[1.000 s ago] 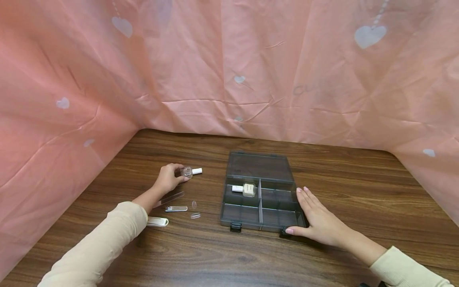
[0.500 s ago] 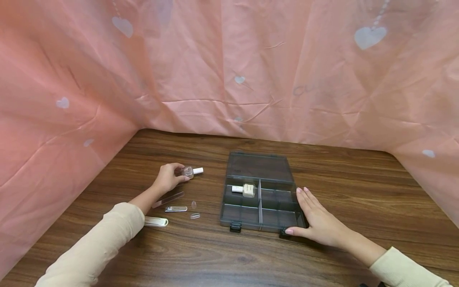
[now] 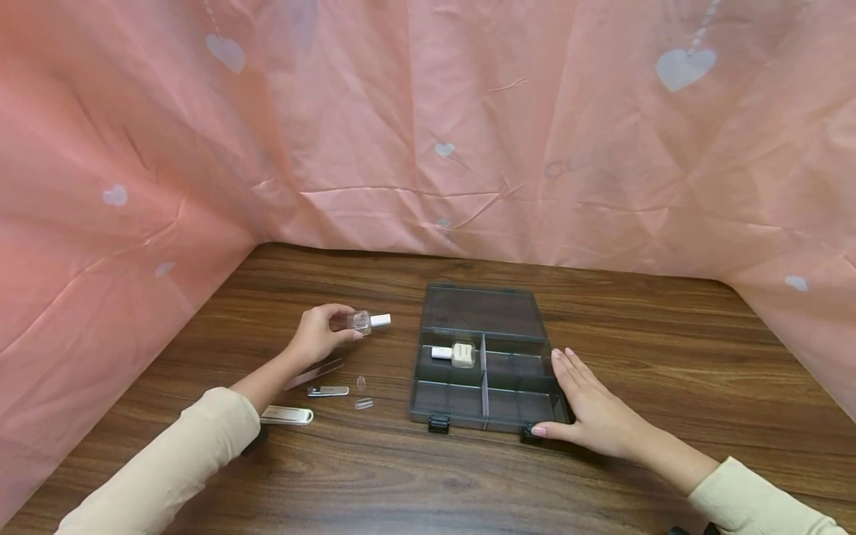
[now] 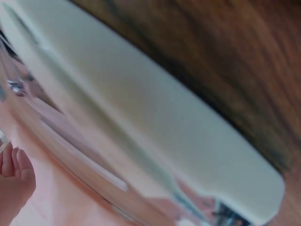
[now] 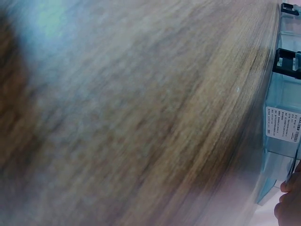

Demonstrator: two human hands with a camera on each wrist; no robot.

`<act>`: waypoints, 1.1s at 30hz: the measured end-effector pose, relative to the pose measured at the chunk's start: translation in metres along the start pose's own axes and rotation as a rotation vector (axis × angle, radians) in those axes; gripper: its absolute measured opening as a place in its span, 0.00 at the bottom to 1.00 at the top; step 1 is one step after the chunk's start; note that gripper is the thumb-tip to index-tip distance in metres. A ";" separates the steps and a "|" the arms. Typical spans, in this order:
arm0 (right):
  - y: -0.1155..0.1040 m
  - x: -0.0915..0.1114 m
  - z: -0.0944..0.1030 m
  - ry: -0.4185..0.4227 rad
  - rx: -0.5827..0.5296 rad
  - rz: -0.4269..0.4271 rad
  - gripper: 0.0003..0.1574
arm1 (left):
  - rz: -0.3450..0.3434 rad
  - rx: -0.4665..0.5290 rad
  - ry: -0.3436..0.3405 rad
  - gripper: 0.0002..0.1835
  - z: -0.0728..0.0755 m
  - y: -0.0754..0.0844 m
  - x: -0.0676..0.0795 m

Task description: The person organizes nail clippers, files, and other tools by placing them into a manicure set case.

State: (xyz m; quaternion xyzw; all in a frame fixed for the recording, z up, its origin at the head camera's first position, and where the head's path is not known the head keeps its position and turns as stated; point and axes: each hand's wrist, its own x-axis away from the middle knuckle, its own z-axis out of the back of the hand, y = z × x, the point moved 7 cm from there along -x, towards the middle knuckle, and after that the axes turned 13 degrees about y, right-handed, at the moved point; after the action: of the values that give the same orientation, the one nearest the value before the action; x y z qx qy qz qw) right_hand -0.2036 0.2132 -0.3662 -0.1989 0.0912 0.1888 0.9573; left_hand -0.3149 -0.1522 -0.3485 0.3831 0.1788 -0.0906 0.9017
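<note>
My left hand (image 3: pixel 319 334) pinches a clear nail polish bottle (image 3: pixel 361 322) between thumb and fingers, its white cap pointing right. At the left edge of the left wrist view the same hand shows small. My right hand (image 3: pixel 598 416) rests against the right side of a grey see-through divided box (image 3: pixel 484 312), fingers straight and thumb by the front latch. The box's lid lies back. In its back left compartment lies a cream nail polish bottle (image 3: pixel 463 354). The right wrist view shows a printed label (image 5: pixel 283 125) on the box's side.
Below my left hand lie a flat pinkish strip (image 3: pixel 314 374), nail clippers (image 3: pixel 328 391), clear nail tips (image 3: pixel 364 403) and a long white-bodied tool (image 3: pixel 287 416), which fills much of the left wrist view. A pink curtain (image 3: pixel 481 171) surrounds the wooden table (image 3: pixel 428 475).
My left hand has moved slightly right, toward the box, with the clear nail polish bottle. The right hand and the box have stayed in place.
</note>
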 end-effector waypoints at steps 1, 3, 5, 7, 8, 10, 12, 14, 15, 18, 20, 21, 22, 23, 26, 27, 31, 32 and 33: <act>0.000 0.000 0.000 0.002 0.002 0.000 0.69 | -0.006 0.006 0.001 0.21 0.000 0.002 0.001; 0.000 0.000 0.000 0.004 0.007 0.001 0.68 | -0.016 0.019 -0.006 0.22 0.000 0.007 0.002; 0.000 0.000 0.000 0.007 0.012 0.003 0.68 | -0.027 0.028 -0.008 0.22 -0.001 0.012 0.004; -0.001 0.000 0.001 0.009 0.017 0.004 0.68 | -0.040 0.043 -0.011 0.22 -0.002 0.018 0.007; -0.001 0.000 0.000 0.008 0.018 0.004 0.68 | -0.049 0.055 -0.014 0.22 -0.003 0.021 0.008; -0.001 0.000 0.001 0.008 0.018 0.003 0.68 | -0.071 0.068 -0.013 0.21 -0.005 0.029 0.010; -0.001 0.000 0.000 0.008 0.017 0.002 0.68 | -0.085 0.091 -0.016 0.21 -0.008 0.036 0.013; -0.001 0.000 0.000 0.007 0.014 0.001 0.68 | -0.100 0.102 -0.021 0.20 -0.012 0.043 0.015; -0.001 0.000 0.000 0.008 0.013 0.001 0.68 | -0.107 0.106 -0.025 0.20 -0.014 0.047 0.017; -0.001 0.000 0.001 0.011 0.009 0.001 0.68 | -0.121 0.120 -0.035 0.20 -0.020 0.056 0.021; -0.001 0.001 0.001 0.010 0.007 0.000 0.68 | -0.128 0.127 -0.042 0.20 -0.025 0.062 0.023; -0.001 0.001 0.001 0.010 0.006 0.000 0.68 | -0.133 0.129 -0.044 0.20 -0.027 0.065 0.024; -0.001 0.001 0.001 0.009 0.005 -0.001 0.68 | -0.136 0.128 -0.046 0.20 -0.029 0.067 0.025; -0.001 0.001 0.001 0.007 0.003 -0.002 0.68 | -0.141 0.125 -0.049 0.20 -0.031 0.069 0.026; -0.001 0.001 0.001 0.002 0.003 -0.002 0.68 | -0.157 0.114 -0.068 0.20 -0.039 0.076 0.027; -0.001 0.001 0.001 0.001 0.004 -0.001 0.68 | -0.159 0.113 -0.077 0.21 -0.041 0.079 0.027; -0.001 0.001 0.001 -0.003 0.003 -0.001 0.68 | -0.184 0.092 -0.098 0.21 -0.051 0.088 0.028; -0.001 0.001 0.001 -0.001 0.003 -0.001 0.68 | -0.190 0.082 -0.100 0.21 -0.054 0.089 0.028; -0.001 0.001 0.001 0.000 0.003 -0.002 0.68 | -0.199 0.069 -0.105 0.21 -0.057 0.091 0.028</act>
State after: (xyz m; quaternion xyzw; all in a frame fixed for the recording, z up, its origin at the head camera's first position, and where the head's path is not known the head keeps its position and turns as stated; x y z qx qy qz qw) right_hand -0.2023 0.2130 -0.3649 -0.1976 0.0910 0.1880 0.9578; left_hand -0.2765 -0.0490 -0.3361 0.3891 0.1651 -0.2055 0.8827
